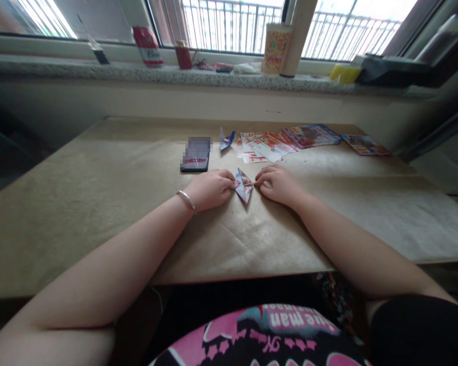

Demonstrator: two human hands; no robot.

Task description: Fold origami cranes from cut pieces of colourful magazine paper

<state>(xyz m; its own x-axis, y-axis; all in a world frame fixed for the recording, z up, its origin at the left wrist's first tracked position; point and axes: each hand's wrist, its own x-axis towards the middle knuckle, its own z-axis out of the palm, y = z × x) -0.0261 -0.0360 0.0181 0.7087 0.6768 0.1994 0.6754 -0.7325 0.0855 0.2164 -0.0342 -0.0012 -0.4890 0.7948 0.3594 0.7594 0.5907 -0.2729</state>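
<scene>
A small folded paper piece, diamond-shaped with a printed pattern, lies on the tan table between my hands. My left hand, with a silver bangle at its wrist, has its fingers closed at the paper's left corner. At the right corner, the curled fingertips of my right hand pinch the paper's edge. Behind the paper stands a folded paper crane, blue and white. A dark phone lies just beyond my left hand.
Red and white printed sheets lie beyond my right hand, beside colourful booklets and another booklet. On the stone windowsill stand a red can, a red bottle and a patterned cup.
</scene>
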